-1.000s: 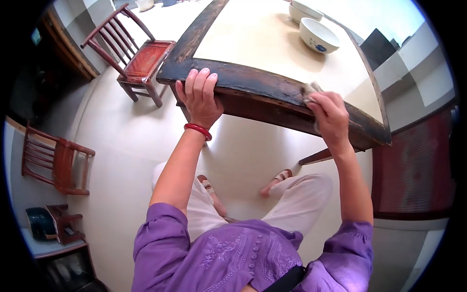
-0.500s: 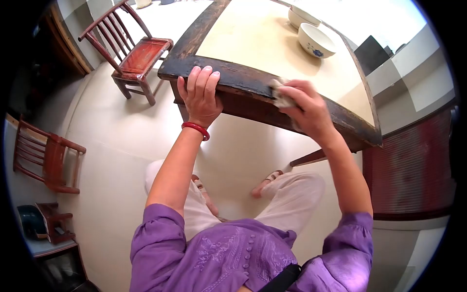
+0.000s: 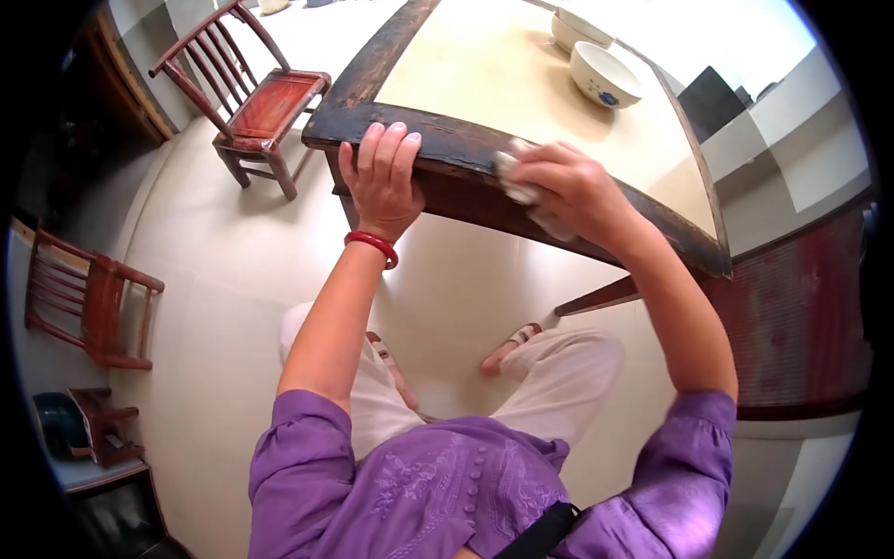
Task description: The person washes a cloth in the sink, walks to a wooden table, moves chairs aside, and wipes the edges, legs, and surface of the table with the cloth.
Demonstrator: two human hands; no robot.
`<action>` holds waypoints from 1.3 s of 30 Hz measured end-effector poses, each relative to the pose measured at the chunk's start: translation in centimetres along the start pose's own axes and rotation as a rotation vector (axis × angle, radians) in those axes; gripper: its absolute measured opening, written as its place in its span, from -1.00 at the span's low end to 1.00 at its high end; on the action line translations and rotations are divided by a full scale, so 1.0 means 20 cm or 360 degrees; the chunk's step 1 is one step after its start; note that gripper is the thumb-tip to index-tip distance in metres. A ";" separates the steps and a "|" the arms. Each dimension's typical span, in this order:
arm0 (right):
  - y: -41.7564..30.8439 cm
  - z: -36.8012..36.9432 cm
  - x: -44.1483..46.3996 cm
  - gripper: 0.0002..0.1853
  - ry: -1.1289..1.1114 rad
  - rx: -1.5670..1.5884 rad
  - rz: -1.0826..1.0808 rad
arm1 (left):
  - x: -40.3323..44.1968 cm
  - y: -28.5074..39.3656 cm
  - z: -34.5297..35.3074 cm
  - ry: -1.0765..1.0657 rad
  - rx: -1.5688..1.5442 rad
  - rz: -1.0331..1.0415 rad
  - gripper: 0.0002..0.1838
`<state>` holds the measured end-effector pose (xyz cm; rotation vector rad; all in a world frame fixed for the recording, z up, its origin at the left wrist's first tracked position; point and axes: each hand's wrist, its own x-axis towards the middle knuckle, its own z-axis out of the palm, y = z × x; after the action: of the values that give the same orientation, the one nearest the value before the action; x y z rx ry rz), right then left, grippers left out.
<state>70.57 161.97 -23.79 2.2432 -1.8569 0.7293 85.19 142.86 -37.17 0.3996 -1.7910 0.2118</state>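
A wooden table (image 3: 349, 100) with a dark, worn frame and a pale top stands in front of me. My left hand (image 3: 384, 177) rests on its near edge, fingers stretched out over the frame and holding nothing. In my right hand (image 3: 573, 186) is a crumpled, greyish-white rag (image 3: 514, 175), pressed to the same edge farther right. Part of the rag hangs below my fingers, and my palm hides some of it. Two white bowls sit toward the far right of the tabletop, the nearer bowl (image 3: 605, 76) with a blue flower pattern.
A red-brown wooden chair (image 3: 268, 104) stands left of the table. Another chair (image 3: 102, 312) is by the left wall, with a small wooden stool (image 3: 104, 429) below it in view. A table leg (image 3: 601, 296) slants near my foot. At the right is a dark red ribbed panel (image 3: 792, 321).
My right hand and the rag have slid a little leftward along the table edge, toward my left hand. My left hand stays in nearly the same place.
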 end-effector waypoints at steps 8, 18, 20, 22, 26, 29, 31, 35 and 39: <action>-0.02 0.21 0.26 -0.77 0.0182 -0.0014 -0.0176 | 0.00 0.04 0.02 0.0008 -0.0048 -0.0119 -0.52; 0.02 0.02 0.02 -0.76 0.0025 -0.0063 0.0071 | -0.02 0.04 0.05 0.0088 -0.0028 -0.0097 -0.51; 0.00 0.14 0.16 -0.78 0.0112 -0.0016 -0.0013 | -0.01 0.04 0.05 0.0086 -0.0003 -0.0115 -0.57; -0.02 0.24 0.26 -0.79 0.0188 0.0052 -0.0089 | -0.01 0.03 0.03 0.0040 0.0000 -0.0076 -0.57; -0.04 0.25 0.22 -0.74 0.0247 -0.0023 -0.0119 | 0.00 -0.01 0.00 -0.0032 0.0026 0.0027 -0.51; -0.10 0.14 0.06 -0.66 0.0158 -0.0284 -0.0082 | -0.01 0.02 0.01 -0.0019 0.0013 -0.0042 -0.46; -0.08 0.09 0.02 -0.62 0.0090 -0.0145 0.0039 | 0.00 0.03 0.01 -0.0046 0.0036 -0.0084 -0.51; -0.06 0.10 0.04 -0.62 0.0133 -0.0058 0.0061 | 0.01 0.04 -0.04 -0.0141 -0.0075 -0.0110 -0.47; -0.07 0.17 0.20 -0.68 0.0130 0.0049 0.0021 | 0.05 0.06 -0.13 -0.0256 -0.0359 -0.0205 -0.31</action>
<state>73.36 157.30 -24.75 2.1862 -1.8370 0.8438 86.99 144.74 -35.54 0.3768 -1.9149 -0.1156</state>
